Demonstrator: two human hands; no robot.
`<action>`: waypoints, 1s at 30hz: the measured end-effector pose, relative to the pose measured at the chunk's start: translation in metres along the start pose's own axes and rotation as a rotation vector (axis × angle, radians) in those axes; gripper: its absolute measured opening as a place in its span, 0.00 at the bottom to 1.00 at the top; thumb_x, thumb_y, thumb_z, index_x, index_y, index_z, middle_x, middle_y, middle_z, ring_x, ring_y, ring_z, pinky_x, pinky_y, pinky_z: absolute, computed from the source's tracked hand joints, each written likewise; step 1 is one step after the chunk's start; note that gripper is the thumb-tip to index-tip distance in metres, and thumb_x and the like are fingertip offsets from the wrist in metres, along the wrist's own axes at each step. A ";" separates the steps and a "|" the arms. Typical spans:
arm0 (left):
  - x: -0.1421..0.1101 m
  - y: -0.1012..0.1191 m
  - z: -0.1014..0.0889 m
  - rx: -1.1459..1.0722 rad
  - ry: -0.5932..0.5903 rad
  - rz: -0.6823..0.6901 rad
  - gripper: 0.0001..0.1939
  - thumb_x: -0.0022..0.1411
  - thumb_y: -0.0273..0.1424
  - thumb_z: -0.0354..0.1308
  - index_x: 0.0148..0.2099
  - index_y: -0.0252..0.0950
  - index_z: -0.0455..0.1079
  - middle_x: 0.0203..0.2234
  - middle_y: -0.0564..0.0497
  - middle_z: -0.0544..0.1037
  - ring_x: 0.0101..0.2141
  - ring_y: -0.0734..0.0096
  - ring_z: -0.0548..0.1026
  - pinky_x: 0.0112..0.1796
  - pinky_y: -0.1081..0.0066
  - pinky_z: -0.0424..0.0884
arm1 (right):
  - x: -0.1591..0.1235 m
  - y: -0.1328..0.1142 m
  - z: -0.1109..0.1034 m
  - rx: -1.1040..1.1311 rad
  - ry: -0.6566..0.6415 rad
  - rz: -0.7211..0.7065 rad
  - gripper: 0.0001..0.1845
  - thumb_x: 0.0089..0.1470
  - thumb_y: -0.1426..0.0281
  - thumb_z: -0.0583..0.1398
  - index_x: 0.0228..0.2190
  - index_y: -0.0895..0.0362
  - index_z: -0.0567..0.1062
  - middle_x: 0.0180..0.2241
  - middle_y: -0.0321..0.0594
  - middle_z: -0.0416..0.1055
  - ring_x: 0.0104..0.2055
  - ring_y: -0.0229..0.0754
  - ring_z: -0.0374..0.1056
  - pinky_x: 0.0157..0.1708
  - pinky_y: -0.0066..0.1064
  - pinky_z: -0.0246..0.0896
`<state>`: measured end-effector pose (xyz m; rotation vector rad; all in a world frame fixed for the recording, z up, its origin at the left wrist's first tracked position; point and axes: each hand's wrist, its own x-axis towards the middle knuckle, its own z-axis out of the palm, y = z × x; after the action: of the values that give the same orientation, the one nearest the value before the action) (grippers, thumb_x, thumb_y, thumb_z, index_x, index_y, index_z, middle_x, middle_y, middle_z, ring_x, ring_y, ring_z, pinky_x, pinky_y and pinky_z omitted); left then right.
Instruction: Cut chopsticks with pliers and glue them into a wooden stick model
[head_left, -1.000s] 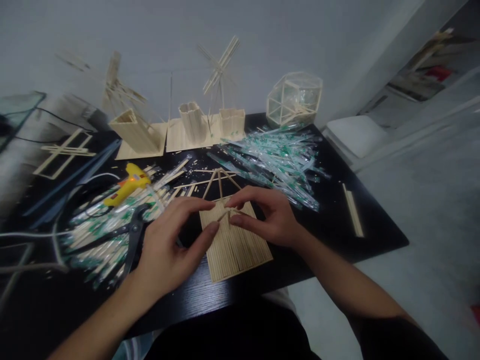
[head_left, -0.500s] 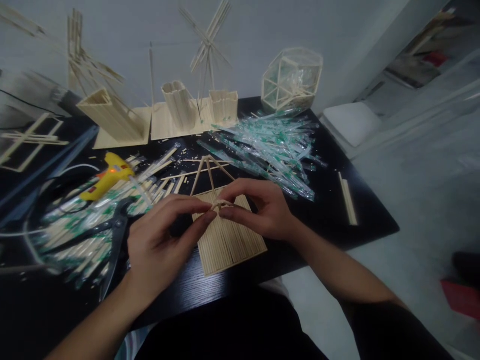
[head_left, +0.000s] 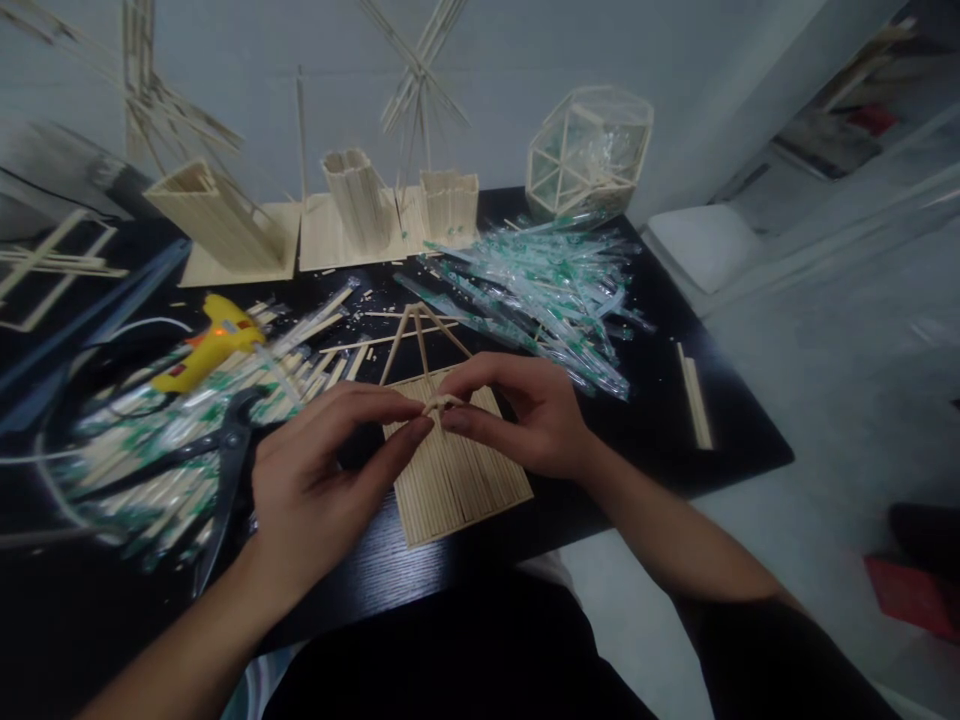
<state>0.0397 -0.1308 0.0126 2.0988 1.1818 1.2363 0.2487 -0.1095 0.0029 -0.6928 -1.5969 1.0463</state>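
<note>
A flat panel of thin wooden sticks lies on the black table in front of me. Just above it, my left hand and my right hand meet fingertip to fingertip. Both pinch the joined ends of thin wooden sticks between thumb and index finger; the fingers partly hide this joint. Behind them, a peaked frame of sticks rises at the panel's far edge. Whether the pinched sticks connect to that frame, I cannot tell.
Left of my hands are a yellow glue gun, dark-handled pliers and wrapped chopsticks. Torn plastic wrappers are heaped behind on the right. Stick-built models line the wall; loose sticks lie near the right edge.
The view has shifted slightly. Both hands keep their pinch on the stick joint in nearly the same place over the panel.
</note>
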 end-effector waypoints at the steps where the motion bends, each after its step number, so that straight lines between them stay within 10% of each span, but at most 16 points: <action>1: 0.000 0.000 0.000 0.006 -0.001 0.002 0.11 0.61 0.24 0.67 0.44 0.45 0.75 0.36 0.56 0.81 0.35 0.71 0.78 0.39 0.65 0.75 | 0.000 0.000 0.000 0.002 0.003 -0.003 0.06 0.56 0.71 0.70 0.38 0.56 0.81 0.35 0.39 0.81 0.35 0.38 0.76 0.38 0.32 0.73; 30: 0.001 0.001 0.000 0.046 0.001 0.000 0.09 0.62 0.27 0.66 0.44 0.46 0.75 0.35 0.56 0.81 0.34 0.69 0.78 0.38 0.63 0.76 | 0.000 0.000 0.002 -0.022 0.042 -0.021 0.04 0.56 0.71 0.69 0.36 0.56 0.82 0.34 0.38 0.82 0.34 0.37 0.76 0.37 0.30 0.74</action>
<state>0.0407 -0.1308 0.0140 2.1308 1.2216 1.2207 0.2470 -0.1105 0.0031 -0.7066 -1.5781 0.9937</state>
